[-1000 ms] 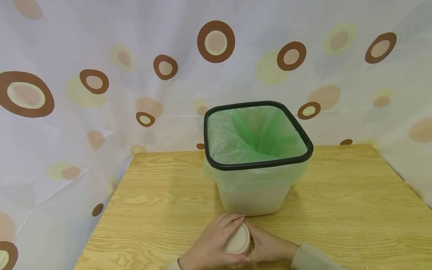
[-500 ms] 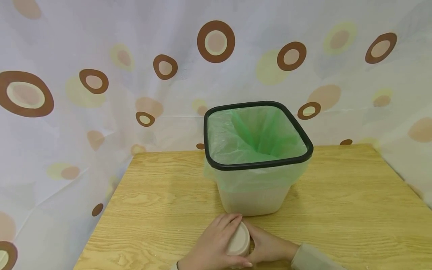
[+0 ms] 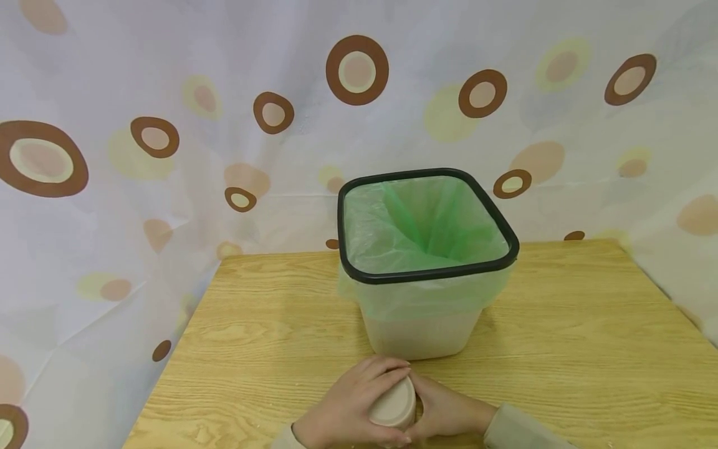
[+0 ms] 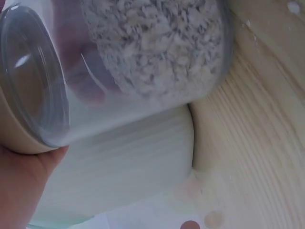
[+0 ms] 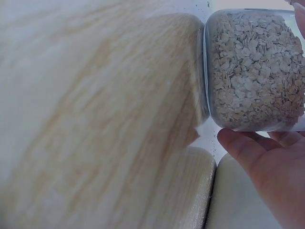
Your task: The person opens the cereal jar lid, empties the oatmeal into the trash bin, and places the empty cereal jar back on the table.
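A clear jar [image 4: 157, 52] partly filled with oat flakes [image 5: 257, 62] stands upright on the wooden table at the bottom of the head view. Its round beige lid [image 3: 394, 404] shows between the two hands. My left hand [image 3: 356, 399] grips the lid from the left, thumb on the near side and fingers round the far side. From the right, my right hand [image 3: 449, 408] holds the clear body below the lid; the right wrist view shows its fingers along the jar's side. Part of the jar's body is hidden under the hands in the head view.
Right behind the jar stands a whitish bin [image 3: 421, 333] with a black square rim [image 3: 432, 274] and a green plastic liner [image 3: 426, 231]. Small pale crumbs [image 4: 294, 7] lie on the wooden table [image 3: 252, 337]. A patterned curtain [image 3: 303, 156] hangs behind.
The left hand's fingers and thumb have shifted slightly round the lid. The right hand and the jar stay in about the same place.
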`<state>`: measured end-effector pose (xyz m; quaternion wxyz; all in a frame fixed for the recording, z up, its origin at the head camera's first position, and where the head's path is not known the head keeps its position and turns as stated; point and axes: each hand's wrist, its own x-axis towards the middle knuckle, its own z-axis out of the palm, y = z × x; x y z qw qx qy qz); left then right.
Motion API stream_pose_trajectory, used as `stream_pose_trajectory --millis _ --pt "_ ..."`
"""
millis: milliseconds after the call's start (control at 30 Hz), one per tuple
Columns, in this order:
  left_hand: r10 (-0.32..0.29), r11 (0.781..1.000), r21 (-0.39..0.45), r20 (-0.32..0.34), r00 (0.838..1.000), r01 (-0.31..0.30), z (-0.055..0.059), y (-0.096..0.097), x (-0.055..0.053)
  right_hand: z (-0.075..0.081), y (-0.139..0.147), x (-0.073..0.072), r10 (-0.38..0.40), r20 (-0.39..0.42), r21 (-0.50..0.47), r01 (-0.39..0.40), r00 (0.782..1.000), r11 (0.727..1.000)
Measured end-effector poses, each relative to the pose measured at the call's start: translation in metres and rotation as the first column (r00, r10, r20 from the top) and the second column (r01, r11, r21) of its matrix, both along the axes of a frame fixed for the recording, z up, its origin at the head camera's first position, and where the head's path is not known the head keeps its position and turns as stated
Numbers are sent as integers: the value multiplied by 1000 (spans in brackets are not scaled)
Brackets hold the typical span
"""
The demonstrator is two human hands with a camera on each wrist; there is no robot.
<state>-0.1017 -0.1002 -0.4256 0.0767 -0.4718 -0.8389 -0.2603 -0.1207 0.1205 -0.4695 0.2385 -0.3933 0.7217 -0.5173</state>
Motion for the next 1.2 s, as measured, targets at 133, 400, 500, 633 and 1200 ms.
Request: stream_pose_trajectory --millis 133,400,500,633,1200 --pt "38 999 22 -87 996 -36 -3 3 3 0 -1 0 1 -15 -11 -2 1000 1000" --pt "136 989 83 -152 979 -124 -9 9 9 -3 -2 0 -11 -34 -33 10 999 999" --pt "160 985 86 -172 972 -146 -11 11 11 -2 -3 0 -16 -32 -40 15 999 999" --pt "193 981 75 -215 958 -180 -12 13 12 -1 -3 1 -10 -15 -41 9 1000 999" --pt "298 950 -10 -274 915 -312 -12 19 19 -4 -1 0 11 4 -44 -11 1000 999"
